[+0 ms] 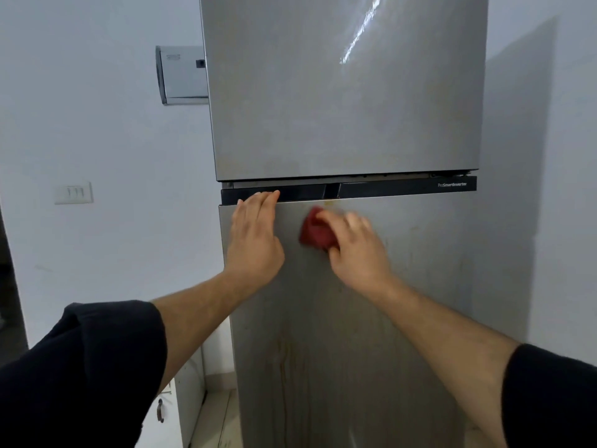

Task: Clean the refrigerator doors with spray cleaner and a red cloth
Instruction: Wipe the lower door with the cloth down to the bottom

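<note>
A tall silver refrigerator fills the view, with an upper door (345, 101) and a lower door (403, 286) split by a black handle strip (387, 188). My right hand (357, 250) presses a bunched red cloth (315, 232) against the top of the lower door, just under the strip; the hand is blurred. My left hand (255, 234) lies flat on the lower door's upper left corner, fingers together, fingertips reaching the black strip. Brownish drip stains run down the lower door. No spray bottle is in view.
A white wall surrounds the fridge. A grey box (182, 74) is mounted on the wall left of the upper door, and a light switch plate (73, 193) sits lower left. A white cabinet with a handle (168, 412) stands at the fridge's lower left.
</note>
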